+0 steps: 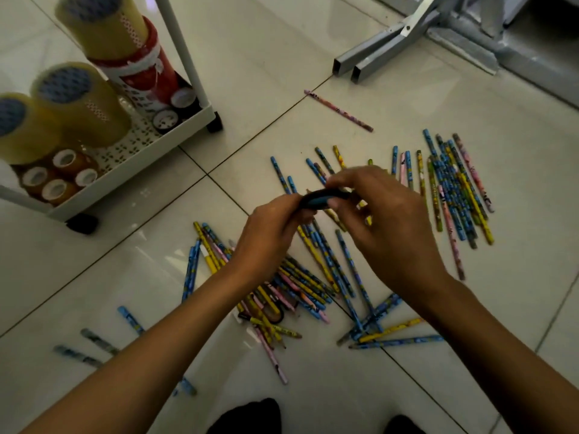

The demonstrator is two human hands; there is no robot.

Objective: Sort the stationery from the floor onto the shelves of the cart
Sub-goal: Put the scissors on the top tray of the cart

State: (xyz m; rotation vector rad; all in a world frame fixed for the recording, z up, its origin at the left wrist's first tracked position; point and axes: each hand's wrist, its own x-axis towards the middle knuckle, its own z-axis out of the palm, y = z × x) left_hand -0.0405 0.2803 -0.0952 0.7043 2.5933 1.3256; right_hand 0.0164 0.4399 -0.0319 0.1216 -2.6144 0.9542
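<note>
A small dark thing with a blue middle (pixel 322 198) is held up above the floor (pixel 407 98), between the two hands. It looks like a roll or band, but it is too blurred for that to be told. Its long side runs from left to right, and one end is kept in each hand. The left hand (pixel 269 236) is curled round the left end. The right hand (pixel 385 220) pinches the right end with its fingertips (pixel 333 202). Both hands are equally near, since both are touching it.

Under the hands, many pencils (pixel 307 277) are spread on the floor. One thick heap is seen below the left wrist. A tidier bunch (pixel 454 186) is laid to the right, with its pencils pointing mostly away from the person. One pink pencil (pixel 338 110) is left alone farther off, well apart from the rest.

The cart (pixel 131 180) is found up and to the left of the hands. Its bottom shelf is filled with big tape rolls (pixel 81 101) and small tape rolls (pixel 59 173). The front edge of that shelf is nearer to the left hand, so the left hand is probably better placed for a reach to the cart. Grey metal legs (pixel 391 45) are seen at the far right.
</note>
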